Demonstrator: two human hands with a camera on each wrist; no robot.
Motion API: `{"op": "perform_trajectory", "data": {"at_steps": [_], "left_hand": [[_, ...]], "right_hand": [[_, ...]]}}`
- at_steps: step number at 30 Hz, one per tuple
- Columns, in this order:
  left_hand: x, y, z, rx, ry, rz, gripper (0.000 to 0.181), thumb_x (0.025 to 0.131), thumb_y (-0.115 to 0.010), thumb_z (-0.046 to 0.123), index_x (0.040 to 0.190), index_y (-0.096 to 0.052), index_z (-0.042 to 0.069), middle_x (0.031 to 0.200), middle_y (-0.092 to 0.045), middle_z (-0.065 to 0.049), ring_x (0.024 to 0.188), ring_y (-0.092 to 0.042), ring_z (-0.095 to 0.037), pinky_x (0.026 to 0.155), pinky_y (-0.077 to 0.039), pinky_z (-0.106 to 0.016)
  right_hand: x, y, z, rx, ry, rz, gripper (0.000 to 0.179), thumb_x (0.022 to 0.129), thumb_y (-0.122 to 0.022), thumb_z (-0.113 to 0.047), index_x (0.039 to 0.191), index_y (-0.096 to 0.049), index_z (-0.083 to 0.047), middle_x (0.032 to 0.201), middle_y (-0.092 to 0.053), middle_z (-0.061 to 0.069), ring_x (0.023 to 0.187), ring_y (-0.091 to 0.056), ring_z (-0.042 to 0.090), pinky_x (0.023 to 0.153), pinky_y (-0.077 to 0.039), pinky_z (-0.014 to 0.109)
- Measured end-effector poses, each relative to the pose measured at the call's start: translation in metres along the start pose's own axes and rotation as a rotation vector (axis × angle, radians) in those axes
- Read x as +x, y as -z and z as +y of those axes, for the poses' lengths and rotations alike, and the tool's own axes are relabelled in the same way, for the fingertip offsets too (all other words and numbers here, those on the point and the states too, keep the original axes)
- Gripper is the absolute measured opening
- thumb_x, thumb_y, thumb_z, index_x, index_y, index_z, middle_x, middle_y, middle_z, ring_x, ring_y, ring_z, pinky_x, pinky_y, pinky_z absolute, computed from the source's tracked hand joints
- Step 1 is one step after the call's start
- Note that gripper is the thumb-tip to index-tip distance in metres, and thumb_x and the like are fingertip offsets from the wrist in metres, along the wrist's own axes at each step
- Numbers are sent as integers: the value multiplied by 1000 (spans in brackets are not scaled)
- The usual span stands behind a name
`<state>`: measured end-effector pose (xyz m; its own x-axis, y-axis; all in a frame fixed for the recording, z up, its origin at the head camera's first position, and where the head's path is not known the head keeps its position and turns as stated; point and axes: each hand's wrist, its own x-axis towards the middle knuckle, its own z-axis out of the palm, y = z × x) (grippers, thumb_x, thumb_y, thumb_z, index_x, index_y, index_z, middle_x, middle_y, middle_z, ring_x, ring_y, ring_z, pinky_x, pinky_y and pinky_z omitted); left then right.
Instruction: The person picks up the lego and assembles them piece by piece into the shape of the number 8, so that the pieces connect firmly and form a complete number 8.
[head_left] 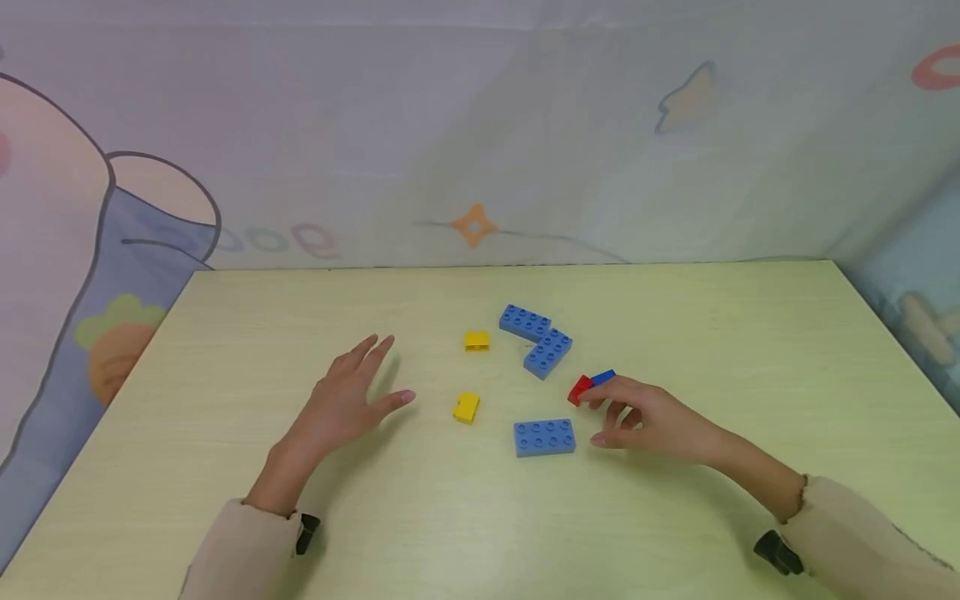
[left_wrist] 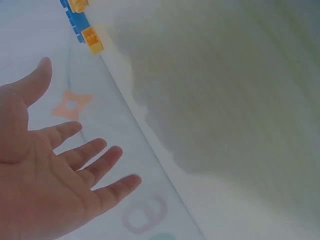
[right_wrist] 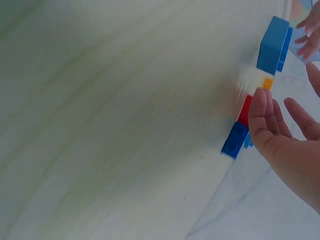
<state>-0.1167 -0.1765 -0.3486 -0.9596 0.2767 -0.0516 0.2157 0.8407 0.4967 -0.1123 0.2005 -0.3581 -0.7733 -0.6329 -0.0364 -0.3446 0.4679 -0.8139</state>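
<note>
While the counter (head_left: pixel 450 517) lies before us, our left hand (head_left: pixel 339 410) is spread, our right hand (head_left: pixel 658 423) has thumb and fingers apart; at its nine o'clock lies a large blue brick (head_left: pixel 544 438), at ten a dark-blue brick (head_left: pixel 603 377) and the red brick (head_left: pixel 578 390), which an off-centre fingertip could skid away.
</note>
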Motion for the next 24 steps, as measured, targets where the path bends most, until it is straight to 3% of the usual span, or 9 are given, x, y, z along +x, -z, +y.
{"op": "perform_trajectory", "data": {"at_steps": [9, 17, 24], "left_hand": [[9, -9, 11, -101, -67, -80, 77, 83, -67, 32, 145, -25, 12, 142, -29, -17, 128, -25, -37, 98, -28, -56], [21, -16, 25, -179, -178, -139, 64, 80, -71, 19, 136, -41, 7, 127, -46, -14, 105, -51, -30, 86, -42, -43], [29, -22, 34, -210, -190, -216, 52, 79, -71, 10, 126, -50, 4, 115, -55, -11, 98, -54, -26, 80, -47, -35]], "right_hand": [[13, -15, 0, -5, 48, -18, 36, 79, -71, -10, 110, -58, 3, 97, -57, 10, 79, -54, 17, 68, -49, 26], [19, -22, 2, 8, 10, -14, 33, 77, -72, -8, 107, -60, 1, 95, -56, 4, 77, -52, 14, 68, -47, 24], [20, -23, 1, -15, -17, -14, 31, 77, -72, -8, 105, -61, -1, 91, -54, 2, 77, -50, 14, 67, -46, 23]]}}
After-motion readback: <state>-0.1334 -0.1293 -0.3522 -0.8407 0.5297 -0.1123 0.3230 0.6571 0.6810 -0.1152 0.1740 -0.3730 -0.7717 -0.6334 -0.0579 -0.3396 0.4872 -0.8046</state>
